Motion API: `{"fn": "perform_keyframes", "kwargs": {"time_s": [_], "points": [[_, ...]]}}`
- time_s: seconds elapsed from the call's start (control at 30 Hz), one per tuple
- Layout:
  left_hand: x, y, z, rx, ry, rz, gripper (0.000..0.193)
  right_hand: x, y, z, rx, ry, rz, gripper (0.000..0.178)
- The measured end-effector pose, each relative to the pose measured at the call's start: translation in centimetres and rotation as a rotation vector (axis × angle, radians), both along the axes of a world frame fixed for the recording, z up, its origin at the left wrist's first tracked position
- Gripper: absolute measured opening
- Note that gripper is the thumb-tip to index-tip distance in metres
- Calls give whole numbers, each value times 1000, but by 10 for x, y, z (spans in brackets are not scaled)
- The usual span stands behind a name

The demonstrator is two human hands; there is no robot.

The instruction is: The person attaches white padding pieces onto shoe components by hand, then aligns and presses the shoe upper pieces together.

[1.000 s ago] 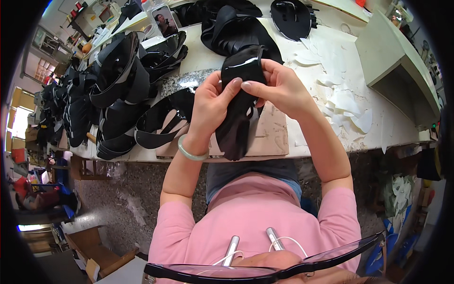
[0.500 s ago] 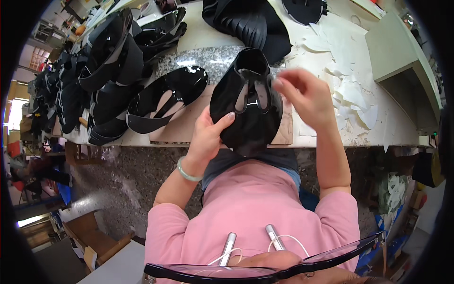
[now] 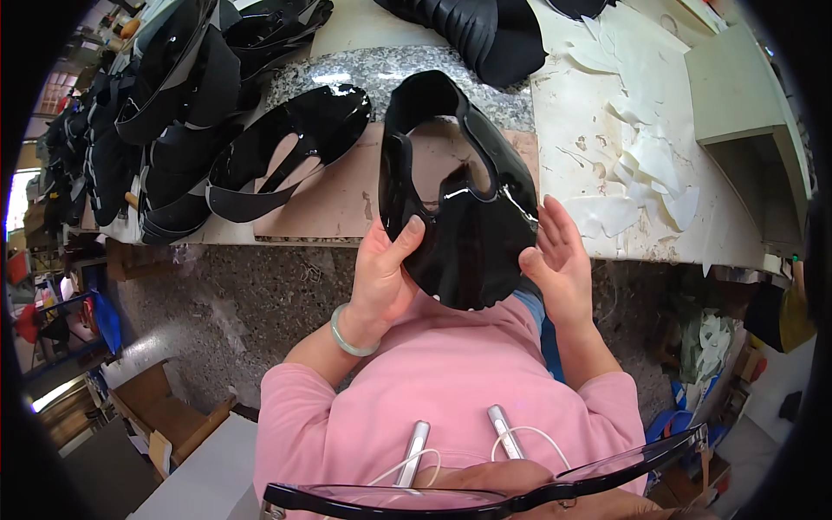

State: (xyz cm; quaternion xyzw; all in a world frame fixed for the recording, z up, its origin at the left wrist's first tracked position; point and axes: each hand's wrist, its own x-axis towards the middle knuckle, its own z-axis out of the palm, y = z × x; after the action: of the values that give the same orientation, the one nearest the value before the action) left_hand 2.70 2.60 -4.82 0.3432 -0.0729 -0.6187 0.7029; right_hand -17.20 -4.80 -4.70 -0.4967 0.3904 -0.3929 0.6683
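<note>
A glossy black shoe upper [image 3: 459, 251] is held up over the table's front edge, its opening spread wide and its tongue showing in the middle. My left hand [image 3: 386, 270] grips its left side, thumb on top and fingers underneath. At the right edge of the upper is my right hand [image 3: 568, 270], its fingers stretched out and its thumb apart from them, the thumb tip at the edge. To the left, another glossy black upper [image 3: 334, 130] lies on the brownish board [image 3: 321, 208], its cut-out facing up.
Several black uppers [image 3: 186, 173] are heaped at the table's left. A grey speckled stone slab [image 3: 364, 74] lies behind the board, with stacked black pieces [image 3: 485, 39] beyond it. White scraps [image 3: 654, 165] litter the right side, beside a pale green box-like stand [image 3: 737, 87].
My right hand has come down from beside the opening to the upper's lower right edge. The upper's opening has spread wider, and its lower end is closer to my body.
</note>
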Motion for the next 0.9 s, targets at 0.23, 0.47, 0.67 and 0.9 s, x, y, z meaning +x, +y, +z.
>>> {"fn": "perform_keyframes", "kwargs": {"time_s": [0.23,0.47,0.67,0.9], "points": [[12,-10,5,-84,-46,-139,42,1,-2,25,267,-411,38,52],[29,-9,-6,-60,-573,30,70,29,-22,102,-1352,311,146,36],[65,-3,6,-127,-665,136,86,56,14,42,-1476,487,796,43],[57,-1,4,159,-1305,141,59,63,-2,12,-1208,484,874,49]]}}
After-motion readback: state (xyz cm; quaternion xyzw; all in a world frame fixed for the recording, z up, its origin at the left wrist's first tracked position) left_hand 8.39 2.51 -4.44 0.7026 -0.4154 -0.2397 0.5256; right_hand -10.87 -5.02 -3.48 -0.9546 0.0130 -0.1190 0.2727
